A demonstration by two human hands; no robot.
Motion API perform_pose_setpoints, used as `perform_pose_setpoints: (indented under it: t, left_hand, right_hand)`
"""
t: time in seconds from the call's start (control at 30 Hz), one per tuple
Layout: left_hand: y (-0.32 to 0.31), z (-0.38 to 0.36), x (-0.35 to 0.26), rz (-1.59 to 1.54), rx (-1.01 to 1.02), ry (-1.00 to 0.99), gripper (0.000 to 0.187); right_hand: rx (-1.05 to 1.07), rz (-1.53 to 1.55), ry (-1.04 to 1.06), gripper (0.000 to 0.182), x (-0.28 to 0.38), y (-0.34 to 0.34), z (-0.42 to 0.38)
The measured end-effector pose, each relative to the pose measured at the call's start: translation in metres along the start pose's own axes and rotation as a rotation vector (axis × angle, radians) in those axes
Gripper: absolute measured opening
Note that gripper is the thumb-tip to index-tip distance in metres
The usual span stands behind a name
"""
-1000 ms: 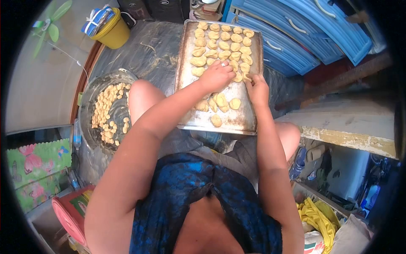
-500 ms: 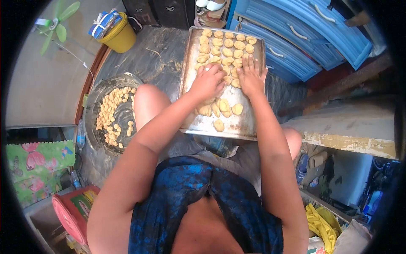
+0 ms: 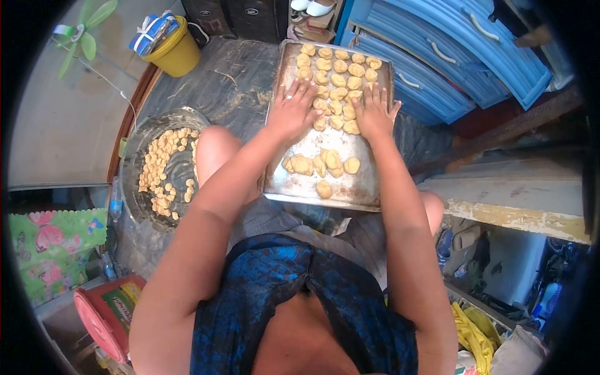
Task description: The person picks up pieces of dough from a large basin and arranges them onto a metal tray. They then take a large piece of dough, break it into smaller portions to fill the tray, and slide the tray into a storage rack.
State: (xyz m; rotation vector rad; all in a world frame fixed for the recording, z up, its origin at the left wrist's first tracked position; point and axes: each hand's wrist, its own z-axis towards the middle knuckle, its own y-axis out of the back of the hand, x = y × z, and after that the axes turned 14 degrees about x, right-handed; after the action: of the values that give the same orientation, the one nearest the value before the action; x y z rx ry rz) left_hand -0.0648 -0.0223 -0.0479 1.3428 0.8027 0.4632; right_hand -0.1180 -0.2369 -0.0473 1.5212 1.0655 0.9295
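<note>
One worn metal baking tray (image 3: 356,192) between the knees (image 3: 215,147); left of it, a round basin (image 3: 180,165); over the tray, left hand (image 3: 295,111) and right hand (image 3: 374,116), palms down, fingers splayed along either flank of the rows of dough rounds (image 3: 338,80); impossible to tell contact beneath; a touch best kept light and even, sparing soft dough and straight rows; toward the near edge, a loose cluster of rounds (image 3: 301,165), one lone round (image 3: 324,189); smallest, the dough bits (image 3: 155,165) in the basin

On the tray (image 3: 365,186), we had bare room at five o'clock; dough rows (image 3: 338,80) blocked twelve, lumps (image 3: 301,165) six to seven. Outside, a knee (image 3: 215,150) stood near nine, the cabinet (image 3: 425,72) at two.
</note>
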Motion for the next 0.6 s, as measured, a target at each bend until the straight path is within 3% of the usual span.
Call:
perform_pose_setpoints:
  t: [0.03, 0.2, 0.3, 0.37, 0.5, 0.6]
  left_hand:
    - [-0.003, 0.002, 0.003, 0.080, 0.106, 0.076, 0.065]
    - [-0.014, 0.004, 0.012, 0.038, 0.076, 0.089, 0.067]
    - [-0.016, 0.004, 0.017, 0.058, 0.062, 0.069, 0.067]
    - [-0.017, 0.003, 0.017, 0.070, 0.055, 0.057, 0.066]
    - [0.000, 0.006, 0.003, 0.033, 0.048, 0.054, 0.066]
    - [-0.006, 0.014, -0.013, -0.020, -0.045, -0.056, 0.066]
  right_hand:
    - [-0.002, -0.002, -0.027, 0.063, 0.001, -0.001, 0.000]
    - [-0.004, 0.021, -0.046, 0.063, 0.001, -0.002, -0.001]
    - [-0.075, 0.048, 0.047, 0.062, 0.003, 0.001, -0.009]
    - [-0.077, -0.031, 0.233, 0.061, 0.007, 0.003, -0.019]
    - [0.032, -0.070, 0.156, 0.061, 0.016, 0.008, -0.019]
    - [-0.145, 0.008, 0.259, 0.061, 0.026, -0.007, -0.014]
